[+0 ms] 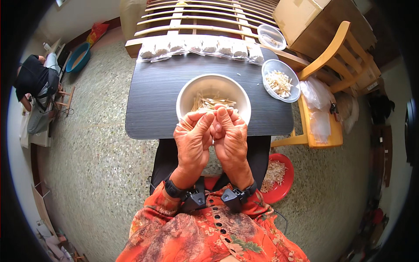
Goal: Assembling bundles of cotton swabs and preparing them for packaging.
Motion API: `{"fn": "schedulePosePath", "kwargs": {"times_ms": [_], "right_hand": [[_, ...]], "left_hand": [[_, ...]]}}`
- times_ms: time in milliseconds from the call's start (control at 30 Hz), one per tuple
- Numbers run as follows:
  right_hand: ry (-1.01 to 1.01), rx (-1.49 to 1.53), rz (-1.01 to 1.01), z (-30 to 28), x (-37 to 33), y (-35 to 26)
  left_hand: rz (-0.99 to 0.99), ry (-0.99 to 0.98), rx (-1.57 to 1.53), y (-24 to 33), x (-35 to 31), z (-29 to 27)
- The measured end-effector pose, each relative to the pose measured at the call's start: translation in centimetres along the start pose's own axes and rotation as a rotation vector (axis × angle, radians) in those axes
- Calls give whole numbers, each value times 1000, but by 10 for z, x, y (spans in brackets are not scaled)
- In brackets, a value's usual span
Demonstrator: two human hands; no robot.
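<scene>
Both hands meet over the near rim of a white bowl (pixel 182 94) on a dark table, thumbs and fingertips pressed close together. Wooden-stick cotton swabs (pixel 214 103) lie in a loose pile inside the bowl. My left hand (pixel 194 137) is closed around several cotton swabs, their sticks poking out beside its fingers. My right hand (pixel 231 139) is closed in a pinch, its fingertips against the left ones. What sits between the right fingertips is hidden. A clear plastic tub (pixel 280 84) with more cotton swabs stands right of the bowl, at the table's edge.
Filled clear bags (pixel 192 46) line the table's far edge. Behind them is a slatted wooden frame (pixel 205 19) with an empty clear tub (pixel 271 36). At right, a wooden chair (pixel 325 131) bears plastic bags; a red basin (pixel 286 183) of swabs sits below. Another person (pixel 37 89) works far left.
</scene>
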State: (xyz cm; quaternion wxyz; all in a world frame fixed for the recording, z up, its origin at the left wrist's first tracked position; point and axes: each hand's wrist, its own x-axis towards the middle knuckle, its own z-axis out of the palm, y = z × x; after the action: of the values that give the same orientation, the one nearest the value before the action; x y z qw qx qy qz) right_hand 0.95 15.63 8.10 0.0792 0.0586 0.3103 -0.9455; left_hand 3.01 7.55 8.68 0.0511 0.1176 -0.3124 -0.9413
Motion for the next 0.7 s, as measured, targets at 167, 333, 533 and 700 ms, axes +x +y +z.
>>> {"fn": "schedulePosePath", "kwargs": {"times_ms": [167, 333, 533, 700], "right_hand": [[16, -150, -149, -2, -5, 3], [18, -178, -231, 1, -14, 0], [38, -275, -256, 5, -23, 1], [36, -466, -431, -5, -24, 14]], "left_hand": [[-153, -43, -92, 2, 1, -2], [-216, -111, -118, 4, -4, 5], [-232, -206, -220, -2, -8, -3], [-199, -16, -181, -3, -13, 11]]}}
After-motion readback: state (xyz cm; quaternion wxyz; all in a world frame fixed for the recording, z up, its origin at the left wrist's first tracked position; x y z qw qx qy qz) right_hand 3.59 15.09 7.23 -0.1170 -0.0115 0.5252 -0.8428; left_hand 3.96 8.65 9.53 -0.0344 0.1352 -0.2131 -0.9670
